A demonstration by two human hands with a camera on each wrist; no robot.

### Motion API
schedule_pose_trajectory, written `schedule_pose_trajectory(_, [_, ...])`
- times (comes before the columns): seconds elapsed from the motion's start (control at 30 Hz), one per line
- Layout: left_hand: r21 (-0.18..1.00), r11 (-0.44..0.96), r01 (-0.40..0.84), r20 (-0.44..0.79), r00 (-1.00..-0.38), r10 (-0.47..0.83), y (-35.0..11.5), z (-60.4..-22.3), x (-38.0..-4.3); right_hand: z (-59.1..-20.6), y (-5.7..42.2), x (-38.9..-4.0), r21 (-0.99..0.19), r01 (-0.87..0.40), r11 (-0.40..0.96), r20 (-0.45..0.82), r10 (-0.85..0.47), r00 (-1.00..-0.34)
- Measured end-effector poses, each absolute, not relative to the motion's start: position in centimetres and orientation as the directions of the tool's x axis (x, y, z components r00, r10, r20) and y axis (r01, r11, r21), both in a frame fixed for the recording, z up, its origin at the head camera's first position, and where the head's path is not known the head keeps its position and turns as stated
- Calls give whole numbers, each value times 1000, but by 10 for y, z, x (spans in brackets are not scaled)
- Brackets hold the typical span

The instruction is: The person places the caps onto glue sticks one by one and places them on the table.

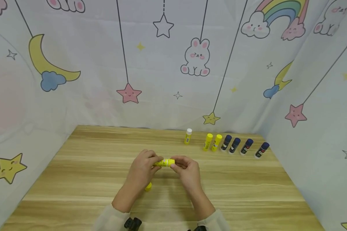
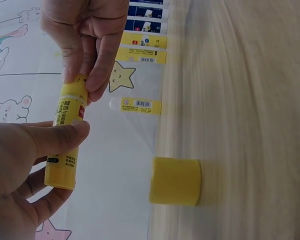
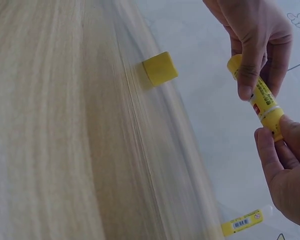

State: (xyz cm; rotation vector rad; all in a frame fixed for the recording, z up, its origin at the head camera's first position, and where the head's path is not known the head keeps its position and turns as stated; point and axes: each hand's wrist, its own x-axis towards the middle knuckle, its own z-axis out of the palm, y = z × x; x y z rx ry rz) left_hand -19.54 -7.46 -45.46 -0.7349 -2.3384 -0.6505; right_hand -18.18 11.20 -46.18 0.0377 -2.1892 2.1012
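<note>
A yellow glue stick (image 1: 164,163) is held crosswise above the table between both hands. My left hand (image 1: 141,168) grips its body, the thumb lying across the printed label in the left wrist view. With thumb and fingertips my right hand (image 1: 188,171) pinches the other end, a plain yellow cap (image 2: 75,90) beyond a pale ring. On the table below, close to the left wrist, lies a loose yellow cap (image 2: 176,181), also visible in the right wrist view.
Toward the back of the wooden table (image 1: 104,150) stands a yellow glue stick with a white top (image 1: 188,137). Right of it are two yellow glue sticks (image 1: 208,142) and several dark blue ones (image 1: 234,146) in a row. A printed curtain (image 1: 98,106) hangs behind.
</note>
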Motion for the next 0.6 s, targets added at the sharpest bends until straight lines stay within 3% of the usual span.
schedule_pose_trajectory(0.6, [183,698,692,657,-614,437,-75,-453,-199,-464,117,-180,-993,-103,64,108,72,-992])
